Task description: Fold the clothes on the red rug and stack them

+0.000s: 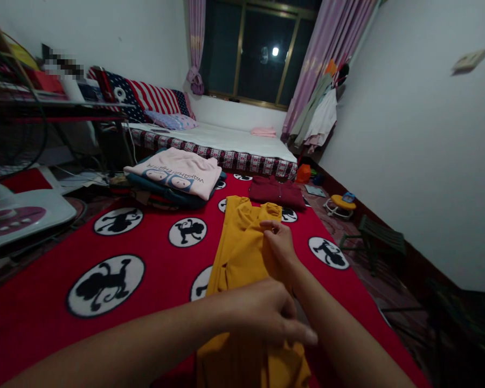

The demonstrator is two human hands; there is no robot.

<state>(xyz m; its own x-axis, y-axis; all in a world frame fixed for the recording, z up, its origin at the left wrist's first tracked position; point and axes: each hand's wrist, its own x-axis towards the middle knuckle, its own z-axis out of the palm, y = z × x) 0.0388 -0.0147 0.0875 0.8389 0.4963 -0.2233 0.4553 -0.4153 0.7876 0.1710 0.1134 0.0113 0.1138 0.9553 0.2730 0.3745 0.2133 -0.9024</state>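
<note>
A mustard-yellow garment (242, 258) lies lengthwise in front of me, long and narrow, with gathered cuffs at its far end. My right hand (281, 240) rests at the garment's right edge near those cuffs, its fingertips slightly apart on the cloth. Closer to me, my left hand (269, 312) is over the middle of the garment and reaches across in front of my right forearm. One digit of it stretches out to the right while other fingers curl under, partly hidden. My left arm covers part of the yellow cloth.
A red blanket (157, 285) with monkey circles lies under the garment. Beyond are a folded maroon garment (277, 192) and a clothes pile topped by a pink shirt (178, 167). A bed (226, 140) stands behind; a yellow stool (341, 203) and green folding stool (382, 237) stand right.
</note>
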